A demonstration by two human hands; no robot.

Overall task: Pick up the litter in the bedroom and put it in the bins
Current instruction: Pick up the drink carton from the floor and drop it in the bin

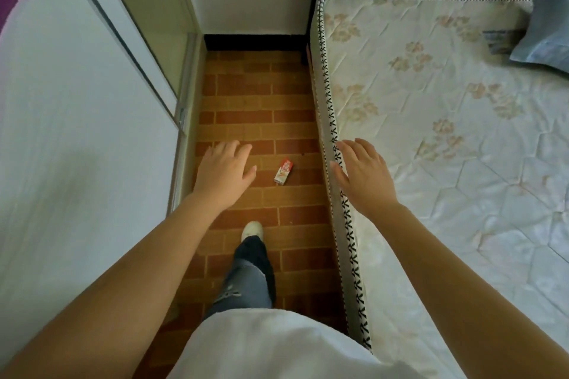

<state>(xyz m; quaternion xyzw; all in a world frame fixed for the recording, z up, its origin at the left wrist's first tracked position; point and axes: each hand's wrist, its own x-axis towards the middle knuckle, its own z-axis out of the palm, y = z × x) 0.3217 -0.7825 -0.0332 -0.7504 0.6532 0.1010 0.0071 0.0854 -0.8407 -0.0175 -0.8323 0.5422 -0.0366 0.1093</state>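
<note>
Narrow aisle between wardrobe [77, 132] and mattress [446, 163], brick-pattern floor [255, 95]. One piece of litter in view — small red-and-white carton [283, 172], lying flat on the floor, roughly mid-aisle, ahead of the white shoe [252, 230]. No bin visible.

Left hand [224, 172] out in front, fingers [237, 151] loosely spread, holding nothing. Right hand [363, 177] over the mattress edge, fingers likewise spread, empty. Carton lies between the two in the view, well below both.

Step in hand, by judgement: approach and pick. Best done with one more short step, then a squat rather than a reach. Either hand looks equally placed. Pinch across the carton's narrow sides — light card, likely to skid on smooth tile if pushed from one end. Mind the mattress corner when bending.
</note>
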